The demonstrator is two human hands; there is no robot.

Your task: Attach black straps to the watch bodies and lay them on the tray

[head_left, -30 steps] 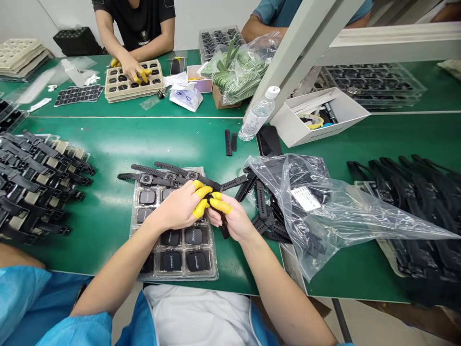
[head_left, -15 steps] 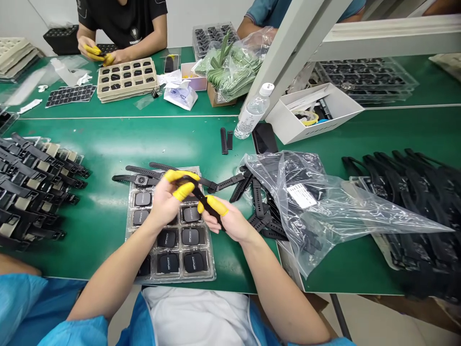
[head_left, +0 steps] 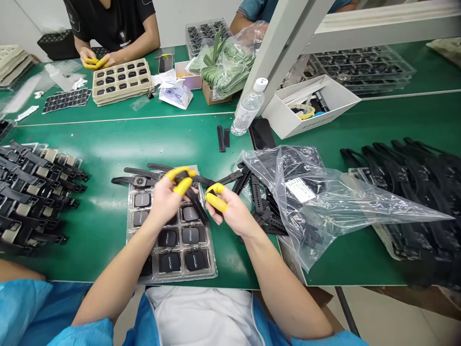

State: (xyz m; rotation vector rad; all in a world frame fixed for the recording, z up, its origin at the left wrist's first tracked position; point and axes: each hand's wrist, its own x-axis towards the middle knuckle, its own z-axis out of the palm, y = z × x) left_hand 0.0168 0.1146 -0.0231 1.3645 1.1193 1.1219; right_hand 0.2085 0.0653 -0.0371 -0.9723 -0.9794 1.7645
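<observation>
My left hand [head_left: 168, 194], with yellow finger cots, is closed on a black watch [head_left: 182, 177]; its strap [head_left: 197, 206] slants down to the right, slightly blurred. Close by on the right, my right hand [head_left: 230, 207], also in yellow finger cots, pinches a black piece that looks like a watch strap [head_left: 213, 192], mostly hidden by the fingers. Beneath both hands lies a clear plastic tray [head_left: 154, 276] with square dark watch bodies [head_left: 190, 235] in its compartments. A watch with strap [head_left: 140, 181] lies across the tray's far left corner.
Loose black straps [head_left: 257, 194] spill from a clear plastic bag [head_left: 298, 192] on the right. Strapped watches [head_left: 32, 192] fill trays at left, and more [head_left: 399, 178] at far right. A bottle [head_left: 248, 108], a phone [head_left: 262, 133] and a white box [head_left: 309, 113] stand beyond. A co-worker [head_left: 115, 29] sits opposite.
My hands have moved apart: the right hand has come away from the lower strap end, which now hangs free from the left hand. The view has shifted slightly.
</observation>
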